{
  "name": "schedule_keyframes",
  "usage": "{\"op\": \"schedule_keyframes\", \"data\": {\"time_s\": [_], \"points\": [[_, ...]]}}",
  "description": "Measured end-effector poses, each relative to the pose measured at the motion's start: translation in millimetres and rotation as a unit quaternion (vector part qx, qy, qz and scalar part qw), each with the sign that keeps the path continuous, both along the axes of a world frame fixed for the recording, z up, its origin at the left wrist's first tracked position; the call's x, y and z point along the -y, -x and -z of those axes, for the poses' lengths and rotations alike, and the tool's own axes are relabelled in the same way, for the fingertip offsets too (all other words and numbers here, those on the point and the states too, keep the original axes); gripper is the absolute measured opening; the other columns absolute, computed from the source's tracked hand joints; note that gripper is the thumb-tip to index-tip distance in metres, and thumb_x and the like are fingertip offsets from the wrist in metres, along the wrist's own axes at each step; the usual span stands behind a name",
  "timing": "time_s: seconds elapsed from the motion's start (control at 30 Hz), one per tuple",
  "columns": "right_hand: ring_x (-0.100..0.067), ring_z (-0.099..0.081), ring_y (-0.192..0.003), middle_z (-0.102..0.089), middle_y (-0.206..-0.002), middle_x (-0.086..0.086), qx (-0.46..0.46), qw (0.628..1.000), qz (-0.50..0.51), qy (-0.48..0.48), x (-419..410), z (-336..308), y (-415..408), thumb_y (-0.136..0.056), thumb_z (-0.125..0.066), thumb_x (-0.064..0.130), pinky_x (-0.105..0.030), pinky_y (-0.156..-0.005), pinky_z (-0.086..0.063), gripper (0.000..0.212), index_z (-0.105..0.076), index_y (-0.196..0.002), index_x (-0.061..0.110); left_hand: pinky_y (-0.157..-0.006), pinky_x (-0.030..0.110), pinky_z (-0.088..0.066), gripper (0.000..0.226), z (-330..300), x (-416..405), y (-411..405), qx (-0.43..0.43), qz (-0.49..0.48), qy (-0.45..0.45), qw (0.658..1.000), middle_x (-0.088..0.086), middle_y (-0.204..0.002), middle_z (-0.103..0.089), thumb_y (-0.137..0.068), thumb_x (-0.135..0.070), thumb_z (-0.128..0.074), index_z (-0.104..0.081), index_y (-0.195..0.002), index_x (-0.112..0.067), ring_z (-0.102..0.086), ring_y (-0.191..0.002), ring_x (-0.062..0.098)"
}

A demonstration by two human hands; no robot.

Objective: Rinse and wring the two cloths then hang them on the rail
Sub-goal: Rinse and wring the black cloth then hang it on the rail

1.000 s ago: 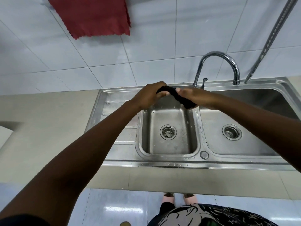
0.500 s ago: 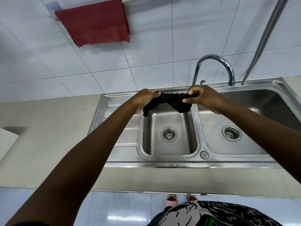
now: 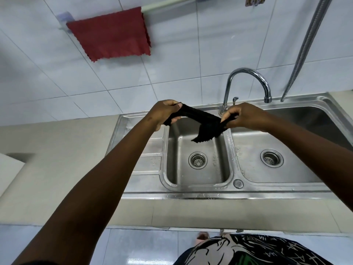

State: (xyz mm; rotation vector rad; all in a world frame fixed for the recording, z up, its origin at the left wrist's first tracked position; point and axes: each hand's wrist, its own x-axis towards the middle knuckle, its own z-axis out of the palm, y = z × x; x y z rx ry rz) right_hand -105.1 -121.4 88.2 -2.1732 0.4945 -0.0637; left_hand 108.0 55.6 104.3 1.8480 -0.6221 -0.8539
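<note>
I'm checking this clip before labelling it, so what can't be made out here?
Head view only:
- rail: right end cut off by the top edge.
- black cloth: ends hidden inside the left hand and right hand.
- wall fixture: cropped at the top, unidentifiable.
- hose: top end out of frame.

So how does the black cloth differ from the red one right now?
The red cloth hangs flat and spread on the rail; the black cloth is bunched and stretched between the left hand and right hand over the sink. Red touches no hand. Both have zigzag edges.
</note>
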Motion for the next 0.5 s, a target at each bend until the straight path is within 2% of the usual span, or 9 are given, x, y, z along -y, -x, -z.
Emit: {"op": "schedule_keyframes", "data": {"time_s": [0.07, 0.17, 0.23, 0.33, 0.4, 0.47, 0.5], "points": [[-0.011, -0.063, -0.074, -0.073, -0.08, -0.002, -0.016, 1.0, 0.004, 0.005, -1.3, -2.0, 2.6, -0.066, -0.082, 0.026, -0.026, -0.072, -0.046, 0.014, -0.072, -0.075, 0.02, -0.043, 0.017, -0.04, 0.015, -3.6, 2.2, 0.3, 0.035, 0.002, 0.005, 0.999, 0.011, -0.079, -0.061, -0.092, -0.028, -0.06, -0.066, -0.095, -0.014, -0.054, -0.04, 0.007], [-0.014, -0.06, -0.066, -0.07, -0.071, -0.004, -0.028, 0.999, 0.014, 0.017, -3.5, 1.8, 1.9, -0.06, -0.081, 0.044, -0.027, -0.065, -0.044, 0.031, -0.07, -0.07, 0.017, -0.045, 0.02, -0.036, 0.014, -11.3, 8.3, 7.1, 0.112, 0.013, -0.008, 0.994, -0.001, -0.068, -0.056, -0.092, -0.031, -0.059, -0.067, -0.09, -0.02, -0.045, -0.049, 0.011], [-0.015, -0.056, -0.06, -0.064, -0.063, -0.003, -0.016, 0.998, 0.045, 0.049, -4.0, 7.3, -1.0, -0.062, -0.082, 0.039, -0.026, -0.058, -0.041, 0.03, -0.064, -0.065, 0.015, -0.047, 0.021, -0.037, 0.014, -17.3, 13.7, 11.5, 0.156, 0.019, -0.001, 0.988, -0.005, -0.066, -0.055, -0.092, -0.032, -0.057, -0.066, -0.087, -0.022, -0.045, -0.054, 0.01], [-0.017, -0.052, -0.061, -0.056, -0.06, 0.004, -0.008, 0.993, 0.066, 0.1, -2.0, 15.2, -2.7, -0.069, -0.078, 0.017, -0.022, -0.054, -0.036, 0.027, -0.053, -0.062, 0.021, -0.055, 0.021, -0.041, 0.015, -25.2, 19.6, 12.8, 0.187, 0.016, 0.028, 0.982, -0.011, -0.067, -0.058, -0.091, -0.033, -0.058, -0.067, -0.087, -0.022, -0.05, -0.056, 0.002], [-0.016, -0.05, -0.064, -0.054, -0.065, 0.005, -0.006, 0.994, 0.063, 0.092, 1.2, 18.8, -0.7, -0.071, -0.073, 0.007, -0.021, -0.056, -0.036, 0.027, -0.052, -0.069, 0.023, -0.058, 0.018, -0.041, 0.015, -28.8, 21.2, 11.8, 0.215, 0.034, 0.031, 0.976, -0.011, -0.072, -0.063, -0.09, -0.034, -0.06, -0.069, -0.089, -0.022, -0.053, -0.061, -0.001], [-0.019, -0.052, -0.072, -0.057, -0.076, 0.001, -0.012, 0.994, 0.057, 0.092, 7.5, 21.3, 1.9, -0.075, -0.071, 0.008, -0.025, -0.062, -0.036, 0.02, -0.059, -0.087, 0.018, -0.065, 0.017, -0.043, 0.016, -30.4, 20.9, 7.9, 0.246, 0.054, 0.029, 0.967, -0.008, -0.082, -0.069, -0.088, -0.035, -0.062, -0.071, -0.09, -0.022, -0.059, -0.071, 0.002], [-0.022, -0.055, -0.078, -0.061, -0.081, -0.004, -0.022, 0.991, 0.051, 0.123, 12.9, 21.3, 2.9, -0.078, -0.068, 0.011, -0.027, -0.065, -0.034, 0.017, -0.062, -0.094, 0.014, -0.069, 0.015, -0.043, 0.016, -32.0, 19.2, 3.8, 0.271, 0.069, 0.02, 0.96, -0.006, -0.086, -0.071, -0.086, -0.034, -0.065, -0.072, -0.09, -0.021, -0.06, -0.076, 0.004]]}}
